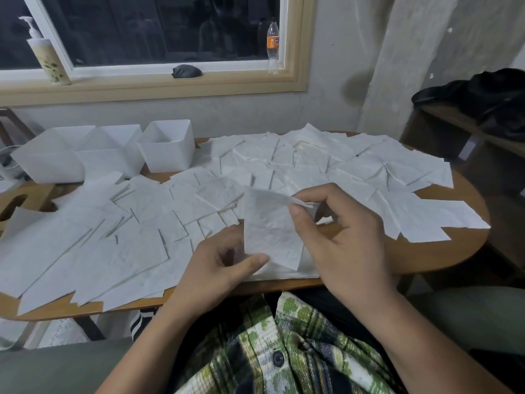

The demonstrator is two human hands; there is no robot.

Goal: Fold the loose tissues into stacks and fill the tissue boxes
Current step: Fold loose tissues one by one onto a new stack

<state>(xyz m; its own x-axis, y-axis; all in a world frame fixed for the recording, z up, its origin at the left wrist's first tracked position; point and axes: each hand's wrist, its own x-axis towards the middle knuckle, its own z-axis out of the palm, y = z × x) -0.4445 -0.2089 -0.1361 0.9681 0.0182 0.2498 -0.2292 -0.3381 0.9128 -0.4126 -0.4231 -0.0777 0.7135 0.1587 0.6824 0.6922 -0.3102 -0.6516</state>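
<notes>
At the near edge of the wooden table (426, 257), we find a single tissue (270, 231) held up off the surface between both hands, folded over and standing roughly upright. The left hand (216, 268) pinches its lower edge between thumb and curled fingers. The right hand (341, 237) pinches its upper right corner between thumb and forefinger, with the remaining fingers loosely bent behind. We record loose tissues (284, 163) covering most of the tabletop in overlapping sheets, from the left edge across to the far right, some hanging past the rim. Three white boxes stand in a row at the far left of the table: the left box (48, 157), the middle box (113, 155) and the right box (167, 149), each touching or just beside its neighbour. We cannot tell what the boxes contain. On the window sill behind, we note a pump bottle (47, 55) at the left, a dark cloth (186, 71) near the middle, and a clear bottle with an orange label (273, 46) at the right. A green plaid shirt (284, 351) fills the lower foreground.
</notes>
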